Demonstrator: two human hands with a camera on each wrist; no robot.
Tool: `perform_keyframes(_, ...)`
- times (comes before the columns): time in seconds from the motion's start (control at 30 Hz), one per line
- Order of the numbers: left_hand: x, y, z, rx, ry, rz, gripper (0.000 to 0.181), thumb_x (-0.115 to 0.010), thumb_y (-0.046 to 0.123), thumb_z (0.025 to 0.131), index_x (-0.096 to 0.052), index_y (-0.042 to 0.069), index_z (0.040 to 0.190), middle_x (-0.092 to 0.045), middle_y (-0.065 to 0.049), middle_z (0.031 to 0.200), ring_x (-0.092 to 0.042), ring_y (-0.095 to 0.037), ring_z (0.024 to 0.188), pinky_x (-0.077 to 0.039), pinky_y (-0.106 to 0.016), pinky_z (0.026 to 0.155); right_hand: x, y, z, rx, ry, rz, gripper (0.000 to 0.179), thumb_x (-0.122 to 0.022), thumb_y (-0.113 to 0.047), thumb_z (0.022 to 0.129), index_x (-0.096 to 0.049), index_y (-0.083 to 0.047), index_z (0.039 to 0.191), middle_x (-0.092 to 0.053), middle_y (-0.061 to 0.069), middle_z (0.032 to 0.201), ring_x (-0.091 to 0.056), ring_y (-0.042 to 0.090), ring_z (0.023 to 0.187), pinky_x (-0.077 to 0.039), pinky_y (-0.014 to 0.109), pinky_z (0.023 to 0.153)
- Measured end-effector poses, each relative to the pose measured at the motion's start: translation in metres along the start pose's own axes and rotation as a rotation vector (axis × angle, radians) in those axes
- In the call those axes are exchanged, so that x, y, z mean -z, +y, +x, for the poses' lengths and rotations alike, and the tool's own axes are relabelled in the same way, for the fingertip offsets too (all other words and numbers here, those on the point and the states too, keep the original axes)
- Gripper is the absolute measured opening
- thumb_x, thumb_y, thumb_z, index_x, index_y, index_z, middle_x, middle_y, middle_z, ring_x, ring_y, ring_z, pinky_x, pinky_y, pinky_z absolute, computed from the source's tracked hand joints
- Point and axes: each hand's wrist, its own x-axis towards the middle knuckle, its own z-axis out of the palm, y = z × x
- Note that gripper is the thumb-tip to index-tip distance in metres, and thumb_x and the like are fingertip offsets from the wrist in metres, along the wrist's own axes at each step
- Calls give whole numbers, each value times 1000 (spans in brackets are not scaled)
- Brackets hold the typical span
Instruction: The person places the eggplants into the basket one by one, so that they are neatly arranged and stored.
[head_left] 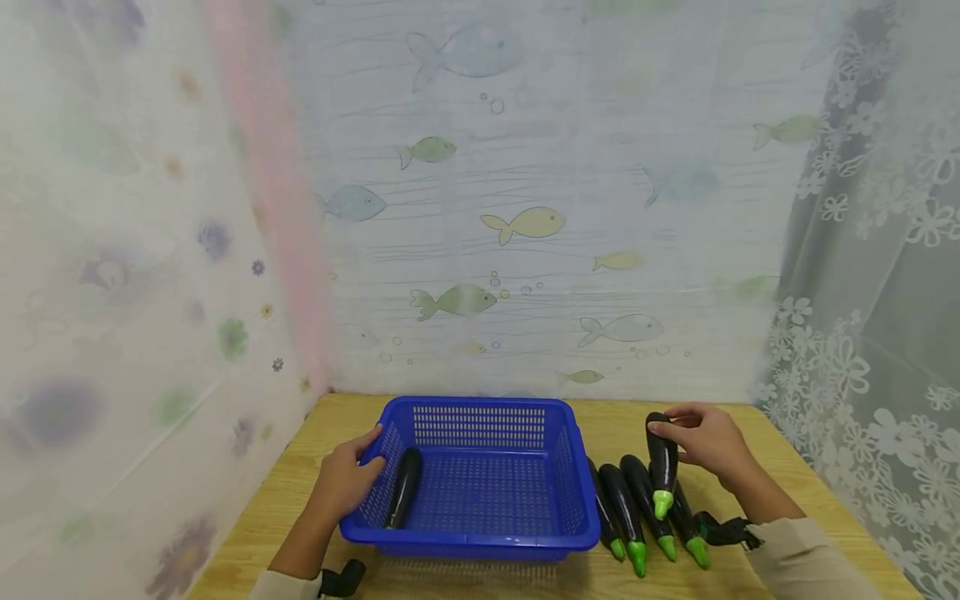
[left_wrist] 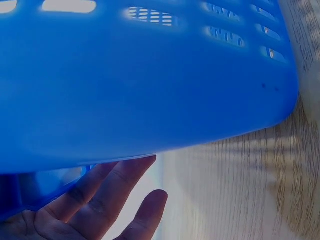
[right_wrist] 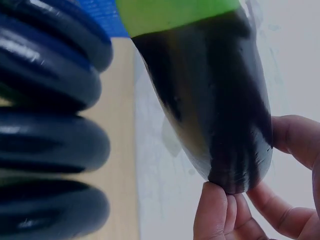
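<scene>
A blue perforated plastic basket (head_left: 480,542) stands on the table, and one dark eggplant (head_left: 406,487) lies inside along its left wall. My left hand (head_left: 347,477) grips the basket's left rim; from below, its fingers (left_wrist: 107,197) show at the rim's edge. Above the table to the right, my right hand (head_left: 705,437) pinches an eggplant (head_left: 663,458) by its blunt dark end, the green cap pointing down. The right wrist view shows fingertips around the end of this held eggplant (right_wrist: 215,110). Beneath it, several eggplants (head_left: 622,504) lie side by side, right of the basket.
The wooden table (head_left: 277,500) reaches back to a curtain (head_left: 525,333) printed with fish. Another patterned curtain (head_left: 150,333) hangs at the left, and a lace one (head_left: 885,400) at the right. The loose eggplants lie close against the basket's right side.
</scene>
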Motion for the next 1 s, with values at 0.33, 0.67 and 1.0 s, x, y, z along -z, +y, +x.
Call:
perform_keyframes(0.33, -2, -3, 3, 3, 0, 5, 59, -63, 21, 97, -50, 16, 155, -57, -25, 147, -64, -26, 97, -53, -36, 72, -17, -21, 9, 12, -5, 21, 68, -76, -45, 92, -57, 3, 136, -59, 28, 133, -67, 35, 109, -62, 45, 83)
perform_keyframes(0.67, 0, 0, 0, -4, 4, 15, 59, -62, 19, 97, -50, 14, 154, -56, -26, 148, -66, -30, 106, -56, -42, 77, -38, -41, 12, 40, -27, 64, 63, -77, -39, 92, -58, 3, 134, -60, 28, 130, -68, 32, 106, -62, 46, 83)
perform_keyframes(1.0, -1, -1, 0, -8, 8, 24, 59, -61, 20, 97, -50, 13, 154, -56, -27, 148, -67, -38, 116, -58, -49, 82, -59, -57, 23, 69, -15, 59, 56, -80, -34, 90, -62, 1, 129, -64, 25, 124, -71, 24, 93, -63, 43, 78)
